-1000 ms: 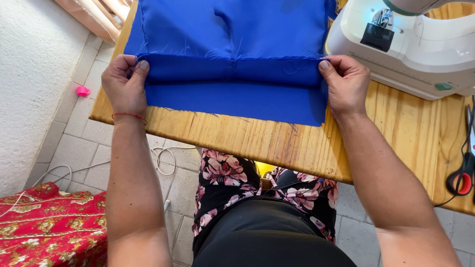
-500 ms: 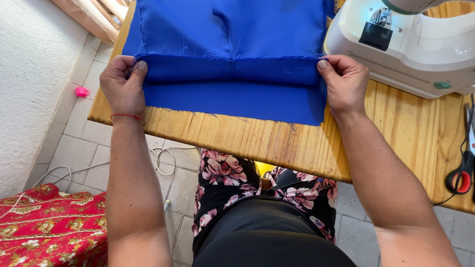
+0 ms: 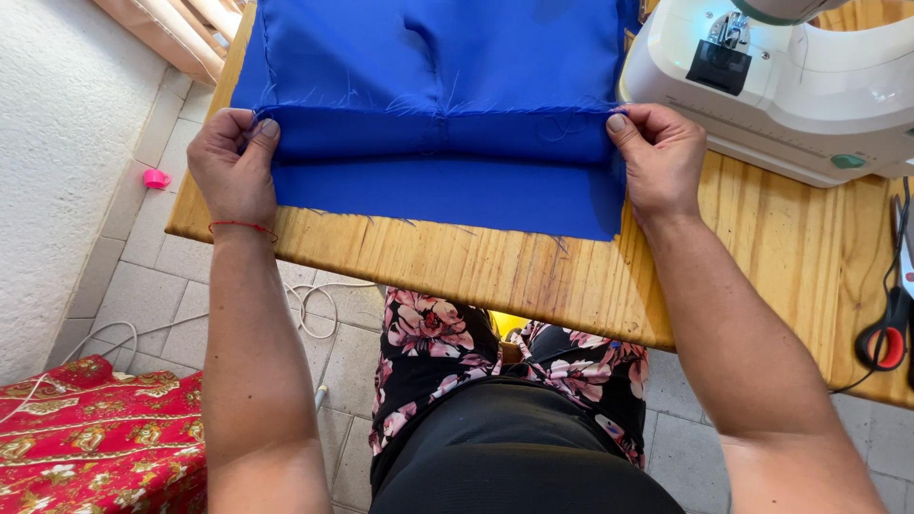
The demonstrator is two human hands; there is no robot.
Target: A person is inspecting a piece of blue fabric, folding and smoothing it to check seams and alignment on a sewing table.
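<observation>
Now left hand (image 3: 231, 167) and right hand (image 3: 661, 160) each pinch an end of the folded hem on shiny blue satin fabric (image 3: 433, 105); folding step, next likely needs even tension before pressing flat.

Barely shifted: blue fabric (image 3: 433, 114) and both hands nudged slightly up the desk (image 3: 762, 247) since earlier.
</observation>
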